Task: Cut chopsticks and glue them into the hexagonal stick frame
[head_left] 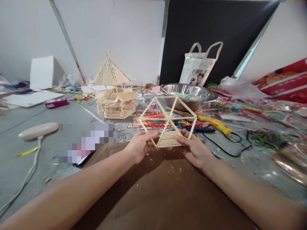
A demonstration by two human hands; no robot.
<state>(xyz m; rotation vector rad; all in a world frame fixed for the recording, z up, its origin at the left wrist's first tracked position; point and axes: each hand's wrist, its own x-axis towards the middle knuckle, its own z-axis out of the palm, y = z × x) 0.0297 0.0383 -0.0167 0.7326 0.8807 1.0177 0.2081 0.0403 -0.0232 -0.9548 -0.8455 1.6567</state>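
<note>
Both hands hold up a hexagonal frame of thin wooden sticks (183, 118), with spokes meeting at its centre. Its lowest triangle is filled with a row of parallel sticks; the other triangles are bare. My left hand (139, 146) grips the lower left corner, thumb on the near side. At the lower right, my right hand (194, 149) pinches the frame, its thumb over the filled panel. Fingers behind the frame are partly hidden. Beyond it to the left stands a pagoda model (116, 103) made of similar sticks, with a pointed roof.
Behind the frame lie red-marked sticks (150, 118) and a steel basin (192, 91). A yellow corded tool (218, 124) rests to the right. On the left are a white corded device (38, 130) and a purple box (56, 103). Brown paper-like sheet (168, 195) spreads below my hands.
</note>
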